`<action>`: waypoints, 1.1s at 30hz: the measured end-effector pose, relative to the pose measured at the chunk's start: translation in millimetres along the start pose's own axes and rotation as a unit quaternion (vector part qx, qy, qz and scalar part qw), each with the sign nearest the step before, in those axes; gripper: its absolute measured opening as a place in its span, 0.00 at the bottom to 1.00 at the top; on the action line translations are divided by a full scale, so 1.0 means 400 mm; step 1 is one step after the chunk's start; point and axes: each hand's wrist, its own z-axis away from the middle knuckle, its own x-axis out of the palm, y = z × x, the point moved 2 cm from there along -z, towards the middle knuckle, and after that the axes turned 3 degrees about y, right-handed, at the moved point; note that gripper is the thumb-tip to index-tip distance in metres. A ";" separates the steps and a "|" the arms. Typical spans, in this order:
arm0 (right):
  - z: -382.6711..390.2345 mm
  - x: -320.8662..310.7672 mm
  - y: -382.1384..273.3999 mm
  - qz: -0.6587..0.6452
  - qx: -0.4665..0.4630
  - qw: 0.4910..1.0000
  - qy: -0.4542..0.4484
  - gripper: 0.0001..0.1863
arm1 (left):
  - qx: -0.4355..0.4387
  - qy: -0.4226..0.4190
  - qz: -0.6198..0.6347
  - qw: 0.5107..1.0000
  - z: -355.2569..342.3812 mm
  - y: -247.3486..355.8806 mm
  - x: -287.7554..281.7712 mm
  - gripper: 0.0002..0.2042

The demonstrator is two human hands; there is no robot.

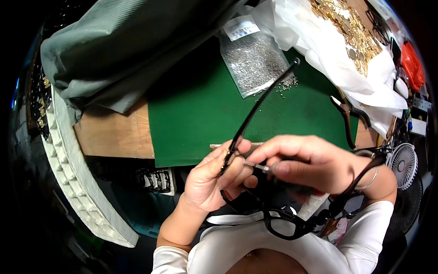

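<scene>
Eyeglasses [300,226] pinched in left grip [209,180], right grip [315,160] clasping metal tool [261,166], printed label [241,28]

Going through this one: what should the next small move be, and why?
I'd suggest the left hand steady the glossy black-framed glasses before the right hand advances the slim silver metal tool. The tool's tip points close to the left fingers, which hold the glasses, and those fingers hide whatever contact there may be, so a slip seems possible.
</scene>
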 end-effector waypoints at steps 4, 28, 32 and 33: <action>-0.025 0.016 -0.002 -0.018 -0.040 0.998 -0.042 0.15 | 0.012 0.020 -0.045 0.999 0.004 0.014 0.033 0.20; 0.011 -0.065 0.053 0.021 -0.045 0.995 0.092 0.19 | 0.151 0.150 -0.202 0.956 0.047 0.083 0.038 0.16; -0.013 -0.129 0.106 0.338 -0.305 0.833 0.314 0.17 | 0.277 0.181 -0.259 0.907 0.043 0.155 0.044 0.13; -0.016 -0.109 0.090 0.344 -0.309 0.835 0.297 0.17 | 0.296 0.227 -0.249 0.894 0.035 0.160 0.046 0.13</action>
